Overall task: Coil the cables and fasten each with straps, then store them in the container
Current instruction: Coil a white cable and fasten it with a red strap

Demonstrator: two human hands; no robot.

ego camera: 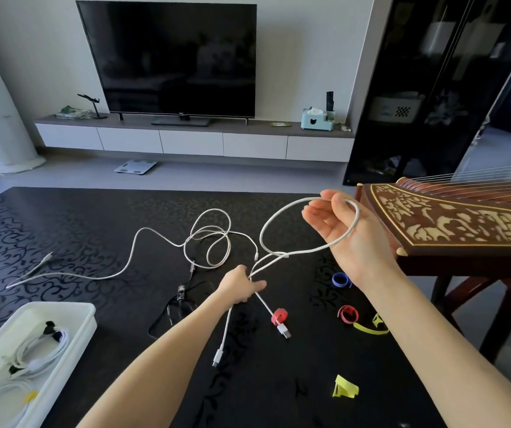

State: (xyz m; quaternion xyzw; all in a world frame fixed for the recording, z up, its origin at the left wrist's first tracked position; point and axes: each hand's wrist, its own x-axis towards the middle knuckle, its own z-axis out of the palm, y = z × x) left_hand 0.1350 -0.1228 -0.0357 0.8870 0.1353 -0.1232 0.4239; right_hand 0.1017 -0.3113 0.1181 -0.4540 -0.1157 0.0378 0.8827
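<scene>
Cable loops around the raised right hand, its fingers loosely spread, while the left hand pinches the strands above the table, container at near left.

home living room, television, floating cabinet (zither beside)

Left hand and right hand bare, both forearms bare up to the near frame edge.
</scene>
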